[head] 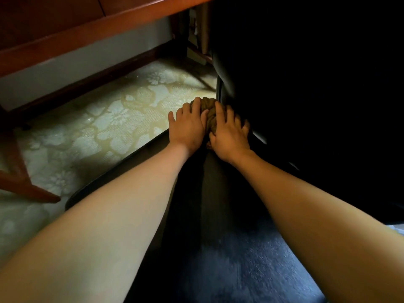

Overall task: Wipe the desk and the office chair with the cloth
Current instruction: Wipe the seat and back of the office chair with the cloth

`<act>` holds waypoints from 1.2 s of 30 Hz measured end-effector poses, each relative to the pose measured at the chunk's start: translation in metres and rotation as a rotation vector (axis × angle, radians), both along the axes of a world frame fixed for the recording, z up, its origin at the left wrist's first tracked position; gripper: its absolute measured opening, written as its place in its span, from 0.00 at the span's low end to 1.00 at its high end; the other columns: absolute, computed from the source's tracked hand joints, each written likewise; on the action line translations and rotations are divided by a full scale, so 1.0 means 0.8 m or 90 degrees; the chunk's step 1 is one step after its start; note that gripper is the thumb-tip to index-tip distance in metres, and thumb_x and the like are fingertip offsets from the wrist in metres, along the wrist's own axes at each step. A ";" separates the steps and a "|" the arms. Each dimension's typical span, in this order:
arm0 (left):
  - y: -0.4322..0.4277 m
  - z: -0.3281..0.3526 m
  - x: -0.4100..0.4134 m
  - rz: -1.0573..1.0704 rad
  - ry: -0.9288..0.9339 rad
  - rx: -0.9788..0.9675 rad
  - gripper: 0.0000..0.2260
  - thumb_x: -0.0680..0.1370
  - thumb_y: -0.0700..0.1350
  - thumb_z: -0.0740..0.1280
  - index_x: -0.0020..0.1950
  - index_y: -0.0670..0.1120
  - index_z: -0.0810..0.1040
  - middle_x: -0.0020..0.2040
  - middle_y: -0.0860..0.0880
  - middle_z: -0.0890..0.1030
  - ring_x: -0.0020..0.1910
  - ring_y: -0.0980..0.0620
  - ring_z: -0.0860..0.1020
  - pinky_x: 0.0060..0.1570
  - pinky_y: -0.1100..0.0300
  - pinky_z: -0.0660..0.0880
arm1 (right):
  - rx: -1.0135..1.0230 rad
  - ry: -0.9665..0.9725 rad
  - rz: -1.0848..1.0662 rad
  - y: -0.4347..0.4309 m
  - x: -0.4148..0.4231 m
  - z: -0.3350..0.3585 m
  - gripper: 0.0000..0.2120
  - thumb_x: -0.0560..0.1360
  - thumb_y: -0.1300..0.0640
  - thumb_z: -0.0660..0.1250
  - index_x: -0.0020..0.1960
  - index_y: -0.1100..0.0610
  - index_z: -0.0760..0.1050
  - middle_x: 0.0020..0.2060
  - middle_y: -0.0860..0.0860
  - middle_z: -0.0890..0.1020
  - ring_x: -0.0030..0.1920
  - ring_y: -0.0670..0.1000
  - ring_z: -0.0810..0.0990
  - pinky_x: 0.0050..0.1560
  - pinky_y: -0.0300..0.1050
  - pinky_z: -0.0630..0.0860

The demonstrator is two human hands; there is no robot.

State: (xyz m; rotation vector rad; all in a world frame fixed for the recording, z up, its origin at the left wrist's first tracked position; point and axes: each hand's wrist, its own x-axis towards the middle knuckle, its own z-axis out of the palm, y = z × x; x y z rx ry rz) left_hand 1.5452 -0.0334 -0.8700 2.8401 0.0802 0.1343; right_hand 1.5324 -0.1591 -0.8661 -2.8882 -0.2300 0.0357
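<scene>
**Mia:** What is closest to us?

**Ben:** The chair seat (218, 248). It is dark and flat, right below us. Two bare arms (113, 215) reach out over it.

**Mia:** Where do the arms go?

**Ben:** To the far corner of the seat, where it meets the tall black chair back (306, 84). The cloth (210, 119) is there. It is brown, scrunched into a ball and pushed into that corner.

**Mia:** How do the hands hold it?

**Ben:** The left hand (188, 125) lies on top with its fingers nearly straight and a bit spread, pressing down. The right hand (229, 136) has bent fingers wrapped over the ball, gripping it.

**Mia:** Why use both hands?

**Ben:** I think the crack there is tight and dust hides in it. One hand pushes hard, and the other keeps the cloth from slipping.

**Mia:** Why a ball?

**Ben:** My guess is a ball pokes into a corner better than a flat cloth.

**Mia:** What is farther away?

**Ben:** The floor (98, 127), pale with flowers on it, left of the chair. Past that is the red-brown desk (87, 25). Nothing touches it now. I cannot tell if it has been wiped.
</scene>
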 end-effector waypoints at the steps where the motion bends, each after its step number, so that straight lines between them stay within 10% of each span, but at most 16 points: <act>1: -0.001 0.001 -0.004 0.001 -0.001 -0.014 0.23 0.86 0.55 0.49 0.79 0.47 0.59 0.71 0.41 0.70 0.69 0.39 0.70 0.73 0.40 0.59 | -0.002 0.001 0.002 -0.001 -0.002 0.000 0.40 0.81 0.48 0.61 0.82 0.52 0.40 0.80 0.58 0.50 0.79 0.61 0.52 0.76 0.64 0.49; 29: 0.011 0.019 -0.289 -0.047 -0.063 -0.046 0.18 0.84 0.48 0.59 0.72 0.45 0.73 0.66 0.44 0.76 0.71 0.45 0.70 0.77 0.46 0.58 | -0.062 -0.016 0.081 -0.027 -0.260 0.025 0.31 0.76 0.45 0.64 0.75 0.57 0.64 0.68 0.58 0.73 0.63 0.63 0.72 0.63 0.58 0.67; 36: 0.012 0.022 -0.378 -0.018 -0.066 -0.033 0.20 0.83 0.52 0.61 0.73 0.47 0.73 0.64 0.48 0.78 0.63 0.47 0.71 0.64 0.52 0.71 | -0.033 0.016 0.089 -0.028 -0.336 0.034 0.29 0.76 0.45 0.65 0.73 0.56 0.65 0.67 0.56 0.71 0.65 0.61 0.70 0.66 0.58 0.64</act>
